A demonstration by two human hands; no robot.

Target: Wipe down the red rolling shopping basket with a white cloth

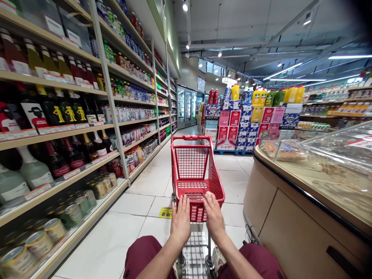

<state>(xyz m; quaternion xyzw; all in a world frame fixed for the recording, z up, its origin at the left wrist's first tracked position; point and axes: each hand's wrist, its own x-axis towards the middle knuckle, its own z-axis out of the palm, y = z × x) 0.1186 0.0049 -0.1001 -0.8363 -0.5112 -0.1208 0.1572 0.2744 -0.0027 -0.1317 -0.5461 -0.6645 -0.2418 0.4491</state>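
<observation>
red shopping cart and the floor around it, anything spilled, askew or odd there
One small thing: what look like loose dark cables loop out at the foot of the counter, which looks untidy. The red shopping cart stands upright, and no spill or damage shows on the visible floor.

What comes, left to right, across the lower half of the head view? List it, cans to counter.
Cans → yellow floor sticker → left hand → right hand → counter. The red basket is left out: both hands overlap it.
</observation>
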